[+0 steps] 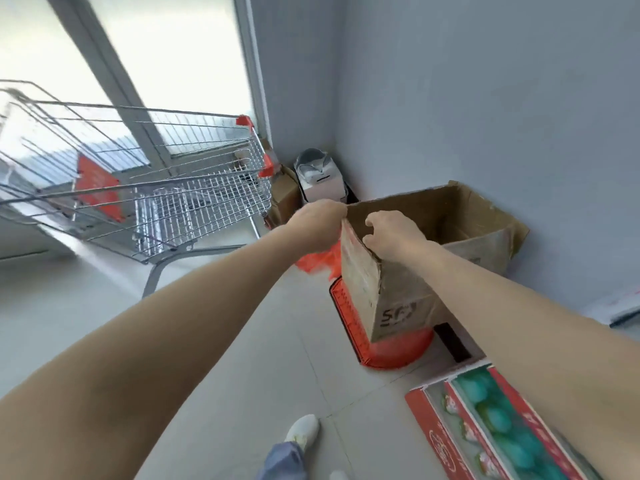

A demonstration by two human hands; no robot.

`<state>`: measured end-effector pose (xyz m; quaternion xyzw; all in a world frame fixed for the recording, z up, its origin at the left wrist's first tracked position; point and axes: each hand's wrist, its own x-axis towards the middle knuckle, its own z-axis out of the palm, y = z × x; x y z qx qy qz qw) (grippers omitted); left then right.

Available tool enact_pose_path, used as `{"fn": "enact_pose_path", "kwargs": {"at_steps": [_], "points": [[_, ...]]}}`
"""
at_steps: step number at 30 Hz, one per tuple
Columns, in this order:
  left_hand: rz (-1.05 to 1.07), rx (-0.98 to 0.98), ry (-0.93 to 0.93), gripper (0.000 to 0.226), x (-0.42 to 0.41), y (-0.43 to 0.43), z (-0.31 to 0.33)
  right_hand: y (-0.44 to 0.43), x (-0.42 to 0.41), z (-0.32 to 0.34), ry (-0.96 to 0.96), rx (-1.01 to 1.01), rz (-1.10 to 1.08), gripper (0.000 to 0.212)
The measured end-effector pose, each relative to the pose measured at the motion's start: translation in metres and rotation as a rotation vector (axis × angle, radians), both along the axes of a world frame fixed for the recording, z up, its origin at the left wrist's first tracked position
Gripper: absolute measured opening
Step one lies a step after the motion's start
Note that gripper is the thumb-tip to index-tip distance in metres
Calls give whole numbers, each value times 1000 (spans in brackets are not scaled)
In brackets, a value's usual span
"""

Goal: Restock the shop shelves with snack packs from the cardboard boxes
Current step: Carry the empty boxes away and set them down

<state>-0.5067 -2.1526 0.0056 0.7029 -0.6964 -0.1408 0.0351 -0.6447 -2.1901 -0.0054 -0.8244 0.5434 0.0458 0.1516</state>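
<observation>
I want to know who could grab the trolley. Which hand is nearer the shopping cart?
Left. The left hand grips the cardboard box's corner on the side facing the shopping cart; the right hand holds the box's near rim, farther from the cart.

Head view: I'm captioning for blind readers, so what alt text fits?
Both bare hands, left hand and right hand, grip the near rim of an open brown cardboard box sitting on an orange plastic basket; a wire shopping trolley stands left.

The cardboard box hides most of the orange basket under it, and its inside bottom is out of sight. Left of the box, the trolley is cut off and blurred.
</observation>
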Motion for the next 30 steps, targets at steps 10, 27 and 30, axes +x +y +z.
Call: {"fn": "enact_pose_path", "kwargs": {"at_steps": [10, 27, 30], "points": [[459, -29, -64, 31, 65, 237, 56, 162, 110, 56, 39, -183, 700, 19], [1624, 86, 39, 31, 64, 829, 52, 716, 259, 61, -69, -178, 1836, 30], [1789, 72, 59, 32, 42, 905, 47, 804, 257, 57, -43, -197, 1991, 31]]}}
